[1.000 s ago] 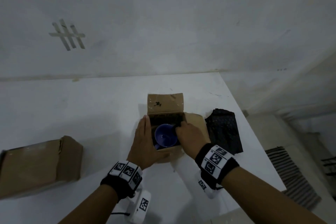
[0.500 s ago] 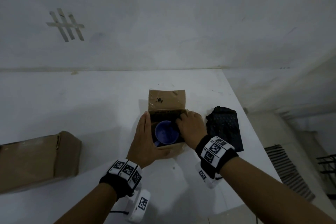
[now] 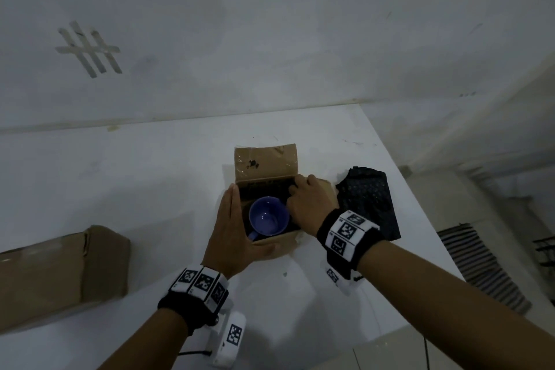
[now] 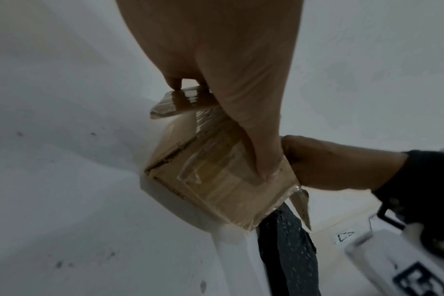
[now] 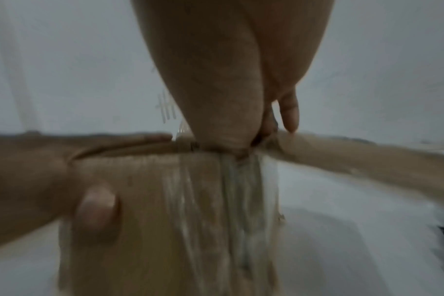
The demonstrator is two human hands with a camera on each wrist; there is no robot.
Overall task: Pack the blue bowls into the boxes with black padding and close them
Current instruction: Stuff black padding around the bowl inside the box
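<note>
The left hand [image 3: 232, 237] lies flat against the left wall of the open box [image 3: 271, 245], fingers straight and together, thumb [image 4: 261, 152] pressed across the taped near face. The right hand [image 3: 309, 204] curls over the right rim, fingertips hooked down onto the black padding [image 3: 264, 189] inside; the wrist view is too blurred to show more. The blue bowl [image 3: 268, 216] sits upright in the box between the two hands, just beside the right fingers. The far flap [image 3: 265, 164] stands open. More padding [image 3: 368, 201] lies on the table [image 3: 120, 177] right of the box; a second box [image 3: 60, 273] sits well to the left. No writing is readable.
</note>
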